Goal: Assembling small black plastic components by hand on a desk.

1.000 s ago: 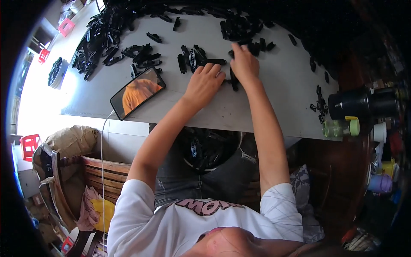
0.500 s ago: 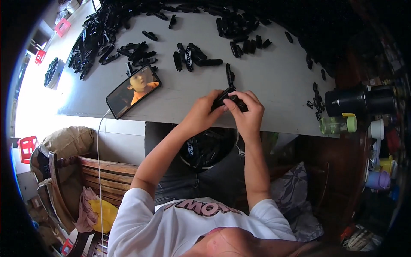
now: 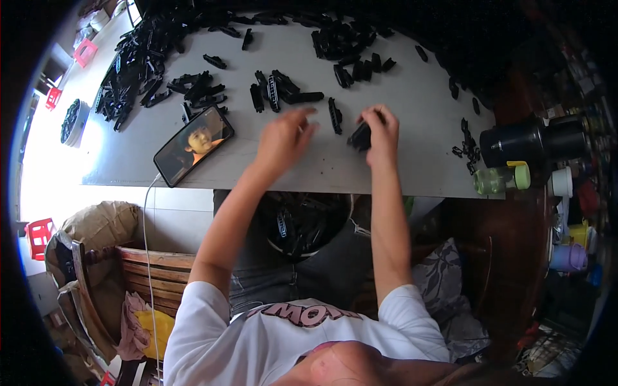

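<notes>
Nearest me, the white shirt (image 3: 257,350) carries large pink lettering across its chest. Past it, nearer than the phone and to its right, I see one round bucket (image 3: 311,254) holding jumbled black parts, too many to count. One phone (image 3: 193,147) lies on the grey table (image 3: 425,170), a figure in orange on its screen. Well right of the phone I find one green-lidded bottle (image 3: 492,181), then one dark flask (image 3: 505,145) with a small pale marking.

Just right of the phone is my wearer's left hand (image 3: 283,145), its fingers curled and blurred; I cannot tell whether they grip anything. Farther right of the phone, the right hand (image 3: 383,134) has its fingers clamped on one black part (image 3: 358,137). Between the hands lies one single part (image 3: 335,117). Beyond the phone, to its right, I count about five clustered parts (image 3: 273,93). Left of the phone, off the table, one pale tub (image 3: 80,130) holds more black parts. Farthest, past the phone, two large heaps (image 3: 138,71) defy counting.
</notes>
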